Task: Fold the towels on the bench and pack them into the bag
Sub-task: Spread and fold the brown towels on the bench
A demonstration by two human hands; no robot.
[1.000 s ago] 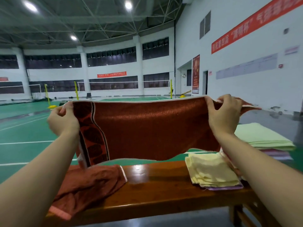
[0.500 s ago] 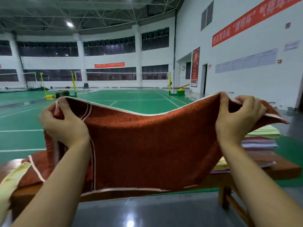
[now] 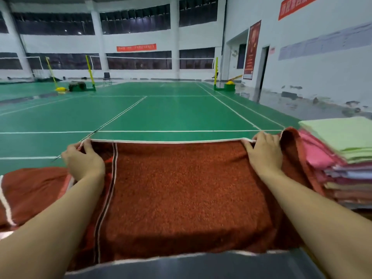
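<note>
Rust towel (image 3: 181, 190) lowered flat; white-edged, dark stripe; both hands pinching corners.

I had two hands out, my left hand (image 3: 83, 161) and my right hand (image 3: 262, 154), both pinching one rust-red towel (image 3: 181, 194). A second rust-red towel (image 3: 34, 190) lay crumpled to my left. On my right stood one stack of folded towels (image 3: 342, 158); I couldn't count its layers exactly.
</note>
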